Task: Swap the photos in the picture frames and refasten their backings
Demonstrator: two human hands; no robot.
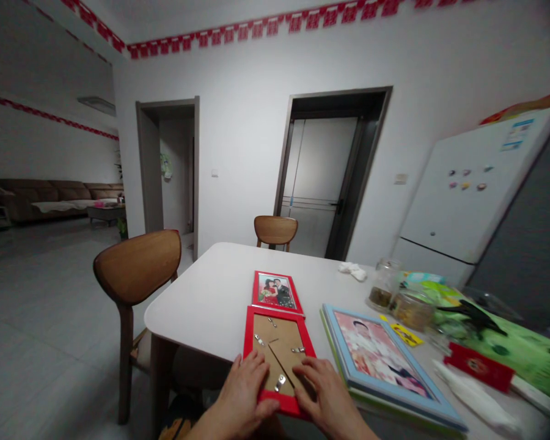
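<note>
A red picture frame (280, 404) lies back side up at the table's near edge, showing a brown backing board with metal clips and a diagonal stand piece. On its lower left side rests my left hand (250, 388), fingers spread over the border and board. My right hand (323, 391) touches the lower right side, fingers slightly bent and apart. Just beyond, a second red frame (255, 287) lies face up with a photo of two people. Blue-edged framed pictures (337, 333) are stacked to the right.
On the white table (201, 287), glass jars (384, 287), a crumpled tissue (352, 270), a red packet (481, 366) and green packaging (527, 348) sit at the right. Wooden chairs stand left (140, 266) and behind (275, 230). A white fridge (467, 201) is farther right.
</note>
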